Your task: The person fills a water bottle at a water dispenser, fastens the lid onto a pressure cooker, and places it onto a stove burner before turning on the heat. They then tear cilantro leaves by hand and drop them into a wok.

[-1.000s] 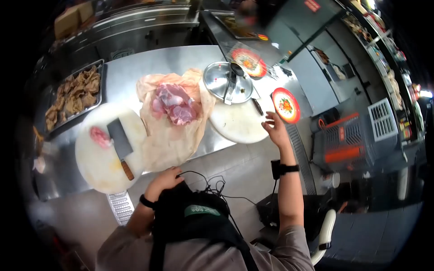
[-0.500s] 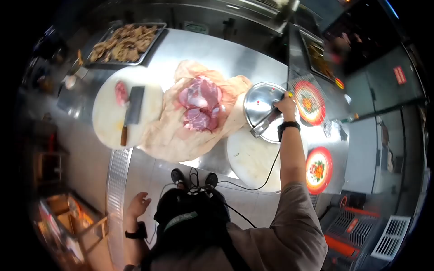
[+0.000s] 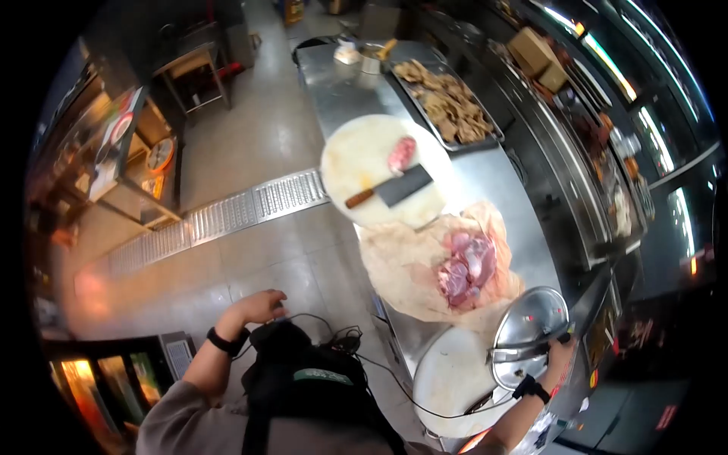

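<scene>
My right hand (image 3: 561, 353) is closed around the dark handle of a broad-bladed knife (image 3: 519, 351) over a round, shiny steel basin (image 3: 525, 312). My left hand (image 3: 264, 306) hangs in front of my body, holding nothing, its fingers loosely apart. Raw meat (image 3: 468, 267) lies on a spread pale skin (image 3: 406, 269) on the steel table (image 3: 518, 178). Beyond it, a wooden-handled cleaver (image 3: 402, 186) and a small piece of meat (image 3: 402, 154) rest on a round white cutting board (image 3: 353, 155).
A second white board (image 3: 447, 379) sits at the near end, with another knife (image 3: 479, 402) by the basin. Brown food pieces fill a metal tray (image 3: 498, 139) at the far end. A cable (image 3: 394, 383) runs from my waist. A floor grate (image 3: 250, 205) and shelving (image 3: 133, 186) are left.
The view has swung left, so the table now runs up the picture's right half. My right hand keeps the knife over the basin. My left forearm has bent, bringing the hand nearer my body.
</scene>
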`<state>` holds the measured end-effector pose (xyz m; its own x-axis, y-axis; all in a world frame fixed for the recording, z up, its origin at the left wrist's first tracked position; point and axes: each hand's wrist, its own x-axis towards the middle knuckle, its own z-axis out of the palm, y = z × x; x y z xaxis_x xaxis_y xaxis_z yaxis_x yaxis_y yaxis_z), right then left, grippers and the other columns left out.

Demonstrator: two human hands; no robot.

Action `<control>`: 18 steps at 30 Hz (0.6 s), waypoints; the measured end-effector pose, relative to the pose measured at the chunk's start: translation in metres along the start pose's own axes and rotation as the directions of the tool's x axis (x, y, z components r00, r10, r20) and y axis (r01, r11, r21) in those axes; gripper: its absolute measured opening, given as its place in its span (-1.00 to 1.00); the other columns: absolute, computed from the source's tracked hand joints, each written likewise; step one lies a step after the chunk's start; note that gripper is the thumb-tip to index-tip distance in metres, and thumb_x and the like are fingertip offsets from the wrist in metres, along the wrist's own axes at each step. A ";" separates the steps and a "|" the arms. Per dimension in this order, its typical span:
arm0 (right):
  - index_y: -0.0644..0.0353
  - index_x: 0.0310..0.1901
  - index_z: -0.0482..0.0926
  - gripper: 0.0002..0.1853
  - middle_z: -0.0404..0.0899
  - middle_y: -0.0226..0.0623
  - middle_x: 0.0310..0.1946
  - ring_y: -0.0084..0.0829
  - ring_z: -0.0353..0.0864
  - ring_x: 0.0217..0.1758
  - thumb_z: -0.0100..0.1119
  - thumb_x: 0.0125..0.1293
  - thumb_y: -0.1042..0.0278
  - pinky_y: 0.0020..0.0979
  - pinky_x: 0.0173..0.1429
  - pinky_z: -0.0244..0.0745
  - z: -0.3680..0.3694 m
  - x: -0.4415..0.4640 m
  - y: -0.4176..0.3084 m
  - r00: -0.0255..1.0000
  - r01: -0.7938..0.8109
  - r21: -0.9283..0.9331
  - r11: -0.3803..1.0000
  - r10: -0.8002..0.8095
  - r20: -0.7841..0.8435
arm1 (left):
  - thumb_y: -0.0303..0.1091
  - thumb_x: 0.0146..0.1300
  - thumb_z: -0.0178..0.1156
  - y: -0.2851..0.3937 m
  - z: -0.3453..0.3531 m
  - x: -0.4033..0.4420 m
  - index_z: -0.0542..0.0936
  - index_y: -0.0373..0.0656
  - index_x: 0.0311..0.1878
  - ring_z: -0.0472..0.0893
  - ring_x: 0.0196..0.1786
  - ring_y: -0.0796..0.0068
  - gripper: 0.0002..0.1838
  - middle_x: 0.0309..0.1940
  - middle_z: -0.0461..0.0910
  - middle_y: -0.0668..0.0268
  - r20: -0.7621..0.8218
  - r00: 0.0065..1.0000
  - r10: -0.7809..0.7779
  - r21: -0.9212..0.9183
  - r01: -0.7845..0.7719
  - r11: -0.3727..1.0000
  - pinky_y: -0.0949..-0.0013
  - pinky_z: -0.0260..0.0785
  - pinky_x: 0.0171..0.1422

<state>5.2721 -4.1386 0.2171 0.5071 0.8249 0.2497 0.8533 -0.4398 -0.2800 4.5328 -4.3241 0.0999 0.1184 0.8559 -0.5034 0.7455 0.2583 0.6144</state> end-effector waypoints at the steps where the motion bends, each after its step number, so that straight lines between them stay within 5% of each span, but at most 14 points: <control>1: 0.38 0.10 0.49 -0.32 0.62 0.10 -0.14 -0.04 0.63 -0.01 0.26 -0.20 0.39 -0.26 0.13 0.47 -0.004 0.000 -0.003 0.999 0.050 0.035 0.998 -0.050 -0.023 | -0.05 0.31 0.21 -0.015 -0.003 0.000 0.51 -0.20 0.18 0.58 0.09 -0.03 -0.50 0.06 0.57 -0.02 0.023 0.999 -0.026 -0.042 0.027 0.999 0.15 0.45 0.16; 4: 0.26 0.21 0.44 -0.28 0.61 0.05 -0.01 -0.04 0.60 0.09 0.26 -0.16 0.43 -0.25 0.24 0.42 -0.039 -0.020 -0.070 0.996 0.082 0.206 0.975 -0.084 0.003 | -0.02 0.32 0.19 -0.049 -0.026 -0.021 0.50 -0.19 0.20 0.55 0.13 -0.05 -0.48 0.11 0.54 -0.04 -0.013 0.999 -0.051 -0.072 0.050 0.996 0.13 0.41 0.22; 7: 0.24 0.12 0.47 -0.35 0.58 -0.08 -0.11 -0.14 0.59 0.00 0.18 -0.18 0.56 -0.35 0.22 0.40 -0.053 -0.055 -0.149 0.960 0.279 0.260 0.924 -0.262 -0.100 | -0.03 0.33 0.18 -0.087 -0.064 -0.047 0.51 -0.20 0.20 0.55 0.14 -0.04 -0.48 0.11 0.55 -0.04 -0.084 0.996 -0.041 -0.064 0.036 0.997 0.14 0.40 0.23; 12: 0.23 0.08 0.49 -0.40 0.55 -0.23 -0.16 -0.35 0.54 -0.13 0.13 -0.17 0.62 -0.44 0.09 0.43 -0.078 -0.144 -0.338 0.943 0.319 0.388 0.865 -0.330 -0.039 | -0.05 0.31 0.21 -0.223 -0.127 -0.090 0.52 -0.23 0.18 0.57 0.12 0.00 -0.49 0.09 0.56 -0.03 -0.259 0.966 -0.004 -0.116 -0.027 0.993 0.16 0.41 0.23; 15: 0.21 0.07 0.49 -0.39 0.53 -0.25 -0.17 -0.39 0.51 -0.15 0.14 -0.18 0.61 -0.48 0.08 0.41 -0.060 -0.172 -0.426 0.880 0.373 0.558 0.742 -0.473 0.041 | -0.06 0.33 0.19 -0.277 -0.188 -0.134 0.50 -0.22 0.18 0.53 0.16 -0.07 -0.50 0.15 0.52 -0.04 -0.329 0.932 -0.153 -0.169 0.101 0.980 0.10 0.39 0.26; 18: 0.22 0.09 0.49 -0.37 0.55 -0.22 -0.12 -0.35 0.53 -0.06 0.17 -0.19 0.61 -0.45 0.16 0.39 -0.045 -0.217 -0.527 0.791 0.538 0.507 0.674 -0.611 -0.027 | -0.10 0.32 0.20 -0.317 -0.233 -0.169 0.50 -0.25 0.17 0.55 0.12 -0.03 -0.51 0.08 0.56 -0.03 -0.477 0.859 -0.186 -0.223 0.086 0.971 0.11 0.40 0.24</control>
<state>4.7176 -4.1022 0.3521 -0.1176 0.9119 0.3933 0.7864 0.3273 -0.5239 4.1240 -4.4459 0.1316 -0.3492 0.9011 -0.2570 0.5878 0.4243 0.6889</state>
